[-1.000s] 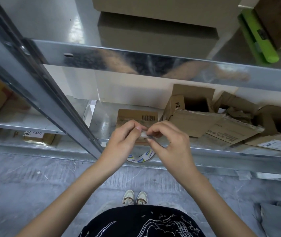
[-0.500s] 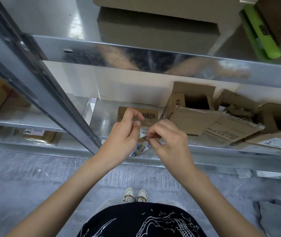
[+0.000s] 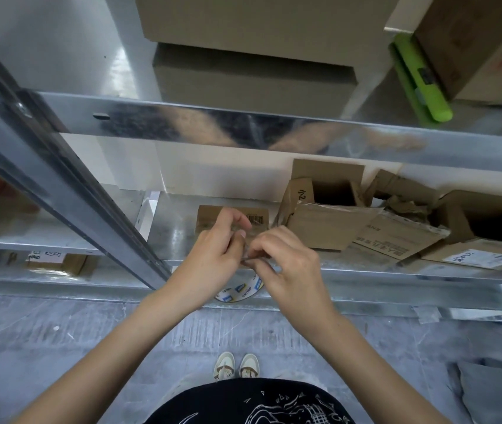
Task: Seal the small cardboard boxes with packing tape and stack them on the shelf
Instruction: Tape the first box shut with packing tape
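- Tape is what both of my hands are busy with: the roll hangs under my palms, only its printed lower rim showing between my wrists
- my left hand is curled around the roll from the left, thumb and forefinger raised and pinched near each other; I think they hold the clear loose end, but the film is too faint to be sure
- my right hand is closed, fingertips nipping at the roll's edge just beside my left thumb, as if picking the end free
- so I judge the step in hand to be getting a strip started, before any sealing
- small box with a barcode label lies flat on the lower metal shelf just beyond my knuckles, flaps seemingly shut, no tape on it that I can make out
- to its right sit open boxes with flaps up and crumpled card, apparently waiting too
- next move calls for drawing out a length, keeping it from folding onto itself, and laying it along the seam of the barcode box
- larger cartons rest on the shelf above
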`<action>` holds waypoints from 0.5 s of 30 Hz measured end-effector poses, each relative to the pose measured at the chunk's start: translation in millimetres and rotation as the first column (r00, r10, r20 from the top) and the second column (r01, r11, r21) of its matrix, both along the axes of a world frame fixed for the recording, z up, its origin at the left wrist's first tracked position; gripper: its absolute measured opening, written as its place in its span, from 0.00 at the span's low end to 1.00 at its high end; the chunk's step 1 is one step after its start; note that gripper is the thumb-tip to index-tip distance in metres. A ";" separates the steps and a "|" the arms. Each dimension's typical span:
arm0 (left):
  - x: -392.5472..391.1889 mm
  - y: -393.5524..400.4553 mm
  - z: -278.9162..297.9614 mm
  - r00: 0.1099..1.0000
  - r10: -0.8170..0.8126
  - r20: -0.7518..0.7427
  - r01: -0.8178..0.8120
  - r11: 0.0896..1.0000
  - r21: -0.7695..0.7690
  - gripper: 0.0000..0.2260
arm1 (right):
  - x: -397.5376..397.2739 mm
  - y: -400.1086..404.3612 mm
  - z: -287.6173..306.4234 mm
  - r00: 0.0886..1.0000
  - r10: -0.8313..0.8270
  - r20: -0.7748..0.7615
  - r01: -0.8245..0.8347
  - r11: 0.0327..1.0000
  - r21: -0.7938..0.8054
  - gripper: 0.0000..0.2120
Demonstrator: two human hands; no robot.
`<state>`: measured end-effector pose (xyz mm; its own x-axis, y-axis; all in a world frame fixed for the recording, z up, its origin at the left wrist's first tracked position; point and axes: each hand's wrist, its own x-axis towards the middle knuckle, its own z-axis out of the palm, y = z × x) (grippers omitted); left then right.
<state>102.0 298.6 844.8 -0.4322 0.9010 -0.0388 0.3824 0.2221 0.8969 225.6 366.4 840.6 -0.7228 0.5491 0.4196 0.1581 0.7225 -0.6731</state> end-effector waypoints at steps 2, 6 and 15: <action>-0.3 0.9 0.5 1.000 -0.010 0.001 0.010 1.000 -0.016 0.07 | 0.6 1.6 -0.6 1.000 0.003 0.014 -0.003 1.000 -0.004 0.05; -2.2 1.9 -1.3 1.000 -0.014 0.018 0.015 0.999 -0.049 0.09 | 1.8 2.8 -1.4 1.000 0.001 0.016 -0.001 1.000 -0.005 0.07; -10.8 -5.1 -1.4 0.943 -0.060 0.327 0.064 0.998 -0.001 0.06 | 9.3 11.1 -6.3 0.999 -0.020 0.049 0.022 0.999 -0.036 0.08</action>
